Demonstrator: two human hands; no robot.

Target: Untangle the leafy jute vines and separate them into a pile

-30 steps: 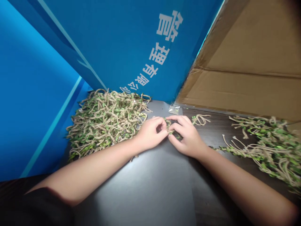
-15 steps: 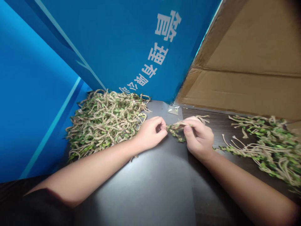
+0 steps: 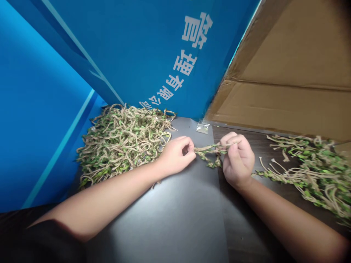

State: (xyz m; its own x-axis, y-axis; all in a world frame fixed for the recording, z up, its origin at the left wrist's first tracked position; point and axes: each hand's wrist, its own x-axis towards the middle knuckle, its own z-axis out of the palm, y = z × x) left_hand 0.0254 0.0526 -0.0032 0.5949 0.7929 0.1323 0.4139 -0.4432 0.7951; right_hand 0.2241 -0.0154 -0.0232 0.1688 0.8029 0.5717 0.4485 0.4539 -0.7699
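Gripping leafy twine [image 3: 207,148] — lettering [image 3: 185,63] “管理有限公司”

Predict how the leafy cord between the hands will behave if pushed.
The leafy cord would probably buckle: its lower part curves loosely. It may snag, with small leaves along it. Its thin strands suggest little weight.

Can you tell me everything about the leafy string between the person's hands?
The leafy string has tan strands that look like twine, with small green leaves along it. The left hand pinches it on one side and the right hand on the other. Its upper strands run nearly straight across between them, while a leafy part hangs lower. It shows against the grey mat, near the mat's edge; I can't tell whether it touches it. Fingers hide some of it.
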